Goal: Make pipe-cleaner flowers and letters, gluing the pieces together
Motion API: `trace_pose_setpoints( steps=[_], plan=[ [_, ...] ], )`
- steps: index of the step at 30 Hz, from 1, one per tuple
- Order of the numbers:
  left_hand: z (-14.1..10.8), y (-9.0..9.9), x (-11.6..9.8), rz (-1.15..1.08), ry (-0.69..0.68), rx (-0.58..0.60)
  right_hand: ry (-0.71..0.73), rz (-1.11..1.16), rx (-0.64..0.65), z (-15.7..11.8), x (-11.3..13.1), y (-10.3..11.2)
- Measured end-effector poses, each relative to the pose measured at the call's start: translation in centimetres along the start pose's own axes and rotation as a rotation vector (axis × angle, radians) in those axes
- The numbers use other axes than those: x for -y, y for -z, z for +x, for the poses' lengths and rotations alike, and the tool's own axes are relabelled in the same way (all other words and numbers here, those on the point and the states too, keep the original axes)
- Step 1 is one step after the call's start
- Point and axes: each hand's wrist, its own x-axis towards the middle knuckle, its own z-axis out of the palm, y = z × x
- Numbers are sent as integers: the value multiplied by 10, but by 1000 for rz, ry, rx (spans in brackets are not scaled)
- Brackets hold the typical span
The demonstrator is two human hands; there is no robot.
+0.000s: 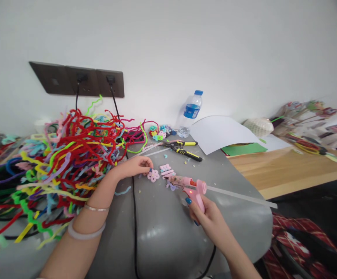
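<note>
My right hand (205, 213) is wrapped round the handle of a pink glue gun (196, 189), whose small light glows orange. A long clear glue stick (241, 195) sticks out of its back end. The nozzle points left, close to small pink pieces (166, 170) and a lilac piece (172, 186) on the grey table. My left hand (138, 166) pinches the edge of a light pink fuzzy flower (153, 175), just left of those pieces. Its fingertips are partly hidden.
A tangled heap of colourful pipe cleaners (78, 155) fills the left side. Pliers (186, 149), a bottle (192, 108), white paper (223, 131) and small flowers (159, 132) lie or stand behind. A black cable (135, 224) crosses the grey table (162, 240).
</note>
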Motion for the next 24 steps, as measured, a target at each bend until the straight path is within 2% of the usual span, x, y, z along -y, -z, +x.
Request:
trace_pose_setpoints(
  steps=[24],
  plan=[
    [0, -1, -1, -25, 11, -6, -3, -60, 14, -3, -2, 0]
  ],
)
